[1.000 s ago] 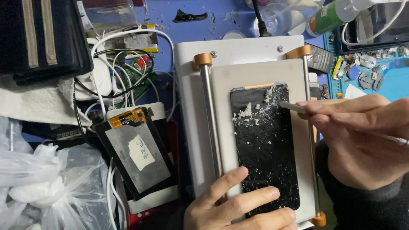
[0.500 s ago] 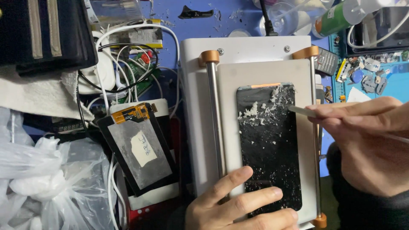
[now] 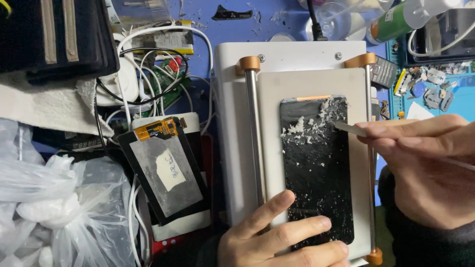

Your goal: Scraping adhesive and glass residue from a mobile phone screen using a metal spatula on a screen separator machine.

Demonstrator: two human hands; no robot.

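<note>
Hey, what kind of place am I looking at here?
Likely a phone repair bench: a black phone screen lies on a white plate machine, a spare display panel beside it, and small loose parts on a blue mat.

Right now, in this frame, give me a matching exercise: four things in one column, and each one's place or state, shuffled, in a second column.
Things:
1. left hand
2. right hand
3. white flakes
4. loose display panel

Places or states:
A. lies left of the white machine, orange flex strip at its top
B. holds a thin flat blade
C. piled at the top of the black screen
D. fingers resting on the screen's lower end

Pairs: 1-D, 2-B, 3-C, 4-A
</note>
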